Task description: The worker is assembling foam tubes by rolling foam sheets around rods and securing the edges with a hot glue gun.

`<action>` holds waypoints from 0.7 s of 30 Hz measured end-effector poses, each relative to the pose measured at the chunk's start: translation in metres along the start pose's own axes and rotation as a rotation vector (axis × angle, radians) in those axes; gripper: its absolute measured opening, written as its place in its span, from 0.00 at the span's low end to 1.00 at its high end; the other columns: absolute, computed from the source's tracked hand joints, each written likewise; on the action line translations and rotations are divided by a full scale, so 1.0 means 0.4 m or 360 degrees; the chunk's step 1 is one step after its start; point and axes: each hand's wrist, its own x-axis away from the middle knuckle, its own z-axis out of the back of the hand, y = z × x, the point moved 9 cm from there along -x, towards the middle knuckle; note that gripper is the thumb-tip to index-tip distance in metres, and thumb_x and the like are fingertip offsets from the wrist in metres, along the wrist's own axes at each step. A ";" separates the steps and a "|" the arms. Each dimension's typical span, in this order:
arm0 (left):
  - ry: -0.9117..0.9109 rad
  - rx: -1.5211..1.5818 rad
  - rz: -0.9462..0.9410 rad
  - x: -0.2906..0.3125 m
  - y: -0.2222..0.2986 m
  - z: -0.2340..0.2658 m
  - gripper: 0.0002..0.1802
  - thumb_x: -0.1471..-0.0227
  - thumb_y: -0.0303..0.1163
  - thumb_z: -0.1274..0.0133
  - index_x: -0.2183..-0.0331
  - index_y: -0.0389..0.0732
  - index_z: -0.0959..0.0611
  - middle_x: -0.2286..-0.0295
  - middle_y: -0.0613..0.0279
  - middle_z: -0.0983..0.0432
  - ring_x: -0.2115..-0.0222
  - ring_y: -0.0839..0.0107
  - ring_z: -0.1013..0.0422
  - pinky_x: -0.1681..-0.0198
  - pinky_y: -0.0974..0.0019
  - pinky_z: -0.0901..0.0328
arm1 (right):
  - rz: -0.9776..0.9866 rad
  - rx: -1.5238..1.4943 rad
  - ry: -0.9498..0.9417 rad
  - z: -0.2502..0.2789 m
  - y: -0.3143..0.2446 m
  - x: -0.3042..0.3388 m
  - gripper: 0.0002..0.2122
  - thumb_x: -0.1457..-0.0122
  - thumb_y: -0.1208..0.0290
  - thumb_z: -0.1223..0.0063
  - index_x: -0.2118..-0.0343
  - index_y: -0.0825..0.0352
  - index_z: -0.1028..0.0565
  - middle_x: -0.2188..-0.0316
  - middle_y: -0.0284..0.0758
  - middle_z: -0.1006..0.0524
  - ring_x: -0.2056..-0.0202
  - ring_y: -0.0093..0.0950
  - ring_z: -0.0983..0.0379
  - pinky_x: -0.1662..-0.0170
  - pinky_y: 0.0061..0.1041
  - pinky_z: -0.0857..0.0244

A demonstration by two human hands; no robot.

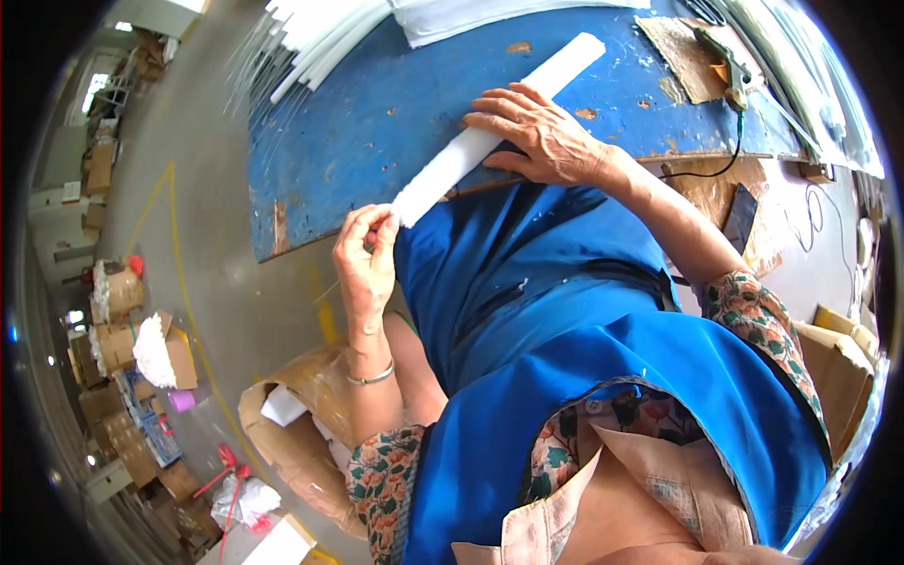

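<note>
A long, slim white roll [452,162], soft-looking and slightly fuzzy, lies slantwise over the front edge of the blue worktable [330,141]. Its far end rests on the tabletop, while the near end sticks out past the edge above my blue apron. At that near end, the thumb and fingers of my left hand [365,264] are pinched closed on the roll's tip. My right hand [546,137] lies across the roll's middle, fingers over the top and thumb along the near side, gripping it. Part of the roll is hidden under that hand.
Thin white rods [320,61] are bunched at the back left, beside stacked white sheets [508,19]. A glue gun [725,71] with a cable sits on cardboard [669,47] at the back right. An open cardboard box [273,443] stands by my left arm.
</note>
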 end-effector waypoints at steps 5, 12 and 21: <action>0.0729 -0.0133 0.0158 0.060 -0.084 0.205 0.10 0.45 0.31 0.50 0.74 0.35 0.23 0.76 0.64 0.28 0.76 0.78 0.34 0.74 0.74 0.38 | -0.0025 0.0015 -0.0008 -0.002 0.004 0.004 0.23 0.45 0.57 0.49 0.49 0.64 0.34 0.50 0.41 0.32 0.44 0.37 0.41 0.38 0.37 0.55; 0.0806 -0.0654 0.0095 0.095 -0.009 0.293 0.09 0.46 0.30 0.48 0.69 0.32 0.23 0.76 0.61 0.27 0.75 0.75 0.32 0.70 0.71 0.35 | -0.0027 -0.0027 -0.0013 -0.001 0.007 0.004 0.23 0.46 0.59 0.47 0.50 0.65 0.33 0.51 0.41 0.32 0.45 0.38 0.40 0.39 0.37 0.53; -0.0614 -0.0059 0.0578 0.043 -0.012 -0.080 0.29 0.39 0.51 0.66 0.67 0.34 0.23 0.75 0.58 0.24 0.77 0.76 0.29 0.73 0.72 0.36 | 0.0004 -0.0025 0.0026 0.007 0.011 0.013 0.22 0.47 0.61 0.46 0.50 0.66 0.33 0.53 0.42 0.31 0.46 0.37 0.38 0.40 0.37 0.51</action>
